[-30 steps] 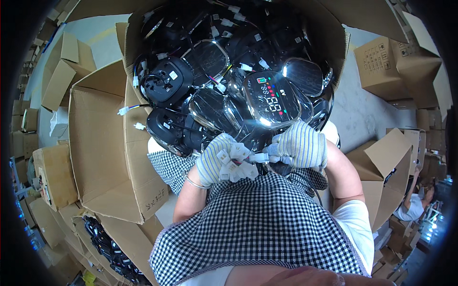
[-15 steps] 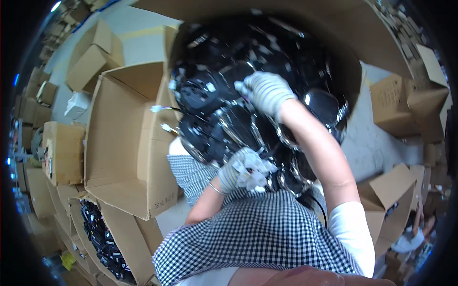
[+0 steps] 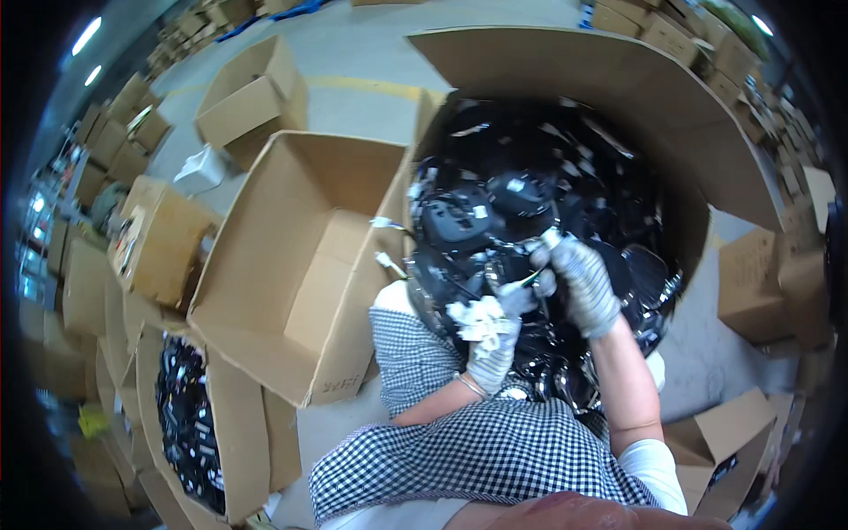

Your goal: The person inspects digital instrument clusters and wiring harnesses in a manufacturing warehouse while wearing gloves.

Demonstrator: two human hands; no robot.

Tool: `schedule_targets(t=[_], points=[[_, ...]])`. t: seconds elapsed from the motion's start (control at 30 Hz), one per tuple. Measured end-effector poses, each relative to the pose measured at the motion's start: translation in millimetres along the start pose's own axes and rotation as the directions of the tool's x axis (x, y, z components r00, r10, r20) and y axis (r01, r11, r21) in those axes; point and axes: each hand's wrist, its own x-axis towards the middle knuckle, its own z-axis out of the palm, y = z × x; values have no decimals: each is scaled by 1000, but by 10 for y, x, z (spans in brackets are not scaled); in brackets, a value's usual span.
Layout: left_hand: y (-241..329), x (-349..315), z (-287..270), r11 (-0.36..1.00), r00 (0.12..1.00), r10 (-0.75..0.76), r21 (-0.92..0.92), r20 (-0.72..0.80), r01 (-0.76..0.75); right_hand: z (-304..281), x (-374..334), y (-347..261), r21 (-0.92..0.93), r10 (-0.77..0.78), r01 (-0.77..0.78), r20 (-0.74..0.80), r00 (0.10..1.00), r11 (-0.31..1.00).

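Note:
My left hand [image 3: 493,349], in a striped knit glove, is closed around a bunch of small crumpled white pieces [image 3: 481,321]. Just to its right, my gloved right hand [image 3: 586,287] pinches a small white connector [image 3: 551,237]. A thin greenish wire [image 3: 530,278] runs between the two hands. Both hands are over a large cardboard box [image 3: 609,66] full of glossy black plastic housings [image 3: 457,218], some with shiny edges. Two white plugs [image 3: 389,263] on wires hang over the box's left side.
Against the left of the full box stands an open carton [image 3: 309,256]. A carton of small black parts [image 3: 187,424] lies at the lower left. Further cartons [image 3: 764,287] stand at the right, and another [image 3: 252,102] sits on the floor at the far left.
My right hand has drawn back from deeper in the box toward my left hand. My left hand still grips the white bunch. The whole view has shifted, with the box now lower and further right.

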Motion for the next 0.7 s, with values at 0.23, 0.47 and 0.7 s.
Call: schedule_targets(t=[0.23, 0.47, 0.7], points=[[-1455, -1, -333, -891, 882, -13, 395, 471, -224, -15, -552, 450, 130, 90, -87, -15, 996, 988], [-1859, 22, -392, -787, 898, 222, 613, 379, -65, 33, -722, 572, 206, 87, -113, 132, 987, 972], [-1718, -62, -452, -919, 874, 145, 389, 464, -55, -234, -827, 73, 23, 222, -237, 276, 935, 971]])
